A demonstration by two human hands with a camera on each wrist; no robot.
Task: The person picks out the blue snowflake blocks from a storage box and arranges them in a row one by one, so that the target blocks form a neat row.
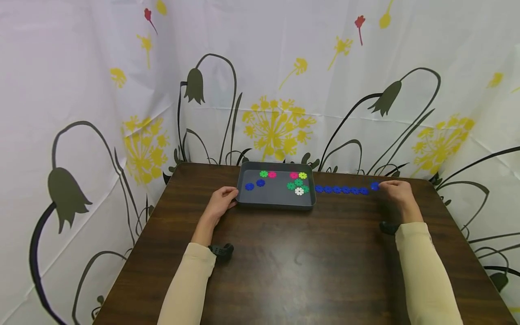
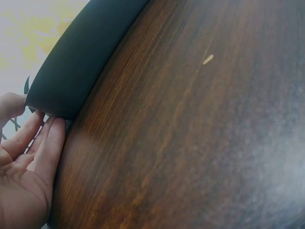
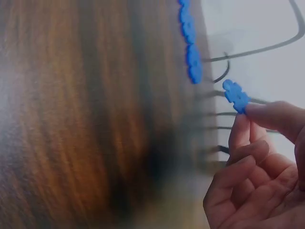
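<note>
Between thumb and index finger, my right hand (image 1: 400, 194) pinches a blue flower-shaped disc (image 3: 236, 96), held above the table near its back edge. A row of several matching blue discs (image 1: 341, 189) lies to its left, running from the tray's right side. My left hand (image 1: 221, 203) grips the near left corner of the dark grey tray (image 1: 268, 207), thumb at the rim and fingers against the wall, as the left wrist view shows. Inside the tray lie two blue discs (image 1: 260, 183), several green discs (image 1: 298, 182), pink discs (image 1: 272, 174), a yellow disc (image 1: 302, 175) and a white disc (image 1: 299, 191).
The brown wooden table (image 1: 300, 266) extends toward me. A white curtain (image 1: 260, 76) with printed flowers hangs behind it and at both sides. Each wrist wears a dark band. A small pale mark (image 2: 208, 59) shows on the wood in the left wrist view.
</note>
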